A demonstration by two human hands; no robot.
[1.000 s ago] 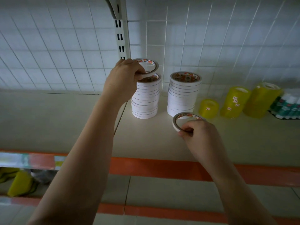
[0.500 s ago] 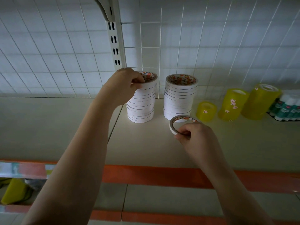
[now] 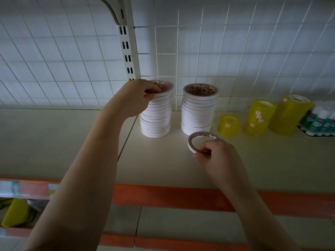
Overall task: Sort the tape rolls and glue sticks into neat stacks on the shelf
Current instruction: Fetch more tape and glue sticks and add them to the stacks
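Two stacks of thin white tape rolls stand at the back of the cream shelf [image 3: 163,165]. My left hand [image 3: 137,95] pinches the top roll [image 3: 165,87] of the left stack [image 3: 156,116], which sits flush on the pile. The right stack [image 3: 198,109] stands free beside it. In front of that stack my right hand [image 3: 215,156] grips a single white tape roll [image 3: 194,140], tilted up off the shelf. Three yellow tape stacks [image 3: 259,118] stand to the right. Glue sticks [image 3: 320,122] with white caps sit in a dark tray at the far right edge.
A white wire grid wall [image 3: 217,51] backs the shelf, with a slotted upright post [image 3: 126,48] behind the left stack. An orange strip [image 3: 172,196] lines the shelf's front edge. Lower shelves show below, with a yellow item [image 3: 14,212] at bottom left.
My left hand lowered its roll onto the left stack, where it now lies flat. My right hand kept its roll in front of the right stack with little movement.
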